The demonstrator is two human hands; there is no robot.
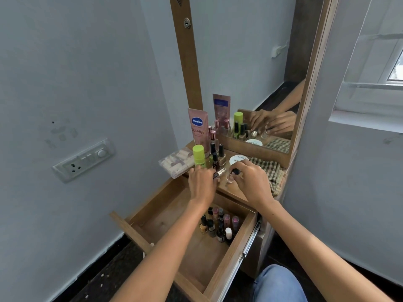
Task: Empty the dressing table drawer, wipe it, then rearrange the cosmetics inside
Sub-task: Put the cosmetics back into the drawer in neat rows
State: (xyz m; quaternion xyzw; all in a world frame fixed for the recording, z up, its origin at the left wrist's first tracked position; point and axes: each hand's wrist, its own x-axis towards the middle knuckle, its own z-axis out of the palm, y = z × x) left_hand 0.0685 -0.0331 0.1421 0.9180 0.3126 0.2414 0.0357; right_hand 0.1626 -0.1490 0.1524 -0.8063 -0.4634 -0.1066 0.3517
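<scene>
Cosmetics [220, 225] stand clustered at the back right of the open drawer [226, 260] (more bottles crowd the surface [234, 191] above). Left hand [201, 185] fingers grip a gold-capped bottle [220, 172]; right hand [254, 182] fingers pinch a clear bottle [231, 176].

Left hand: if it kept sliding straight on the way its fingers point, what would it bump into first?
Probably the lime-green bottle, which stands just beyond the left hand. The hand already grips a small gold-capped bottle. The clear plastic box sits slightly to the left. Depth is hard to judge in this wide view.
</scene>
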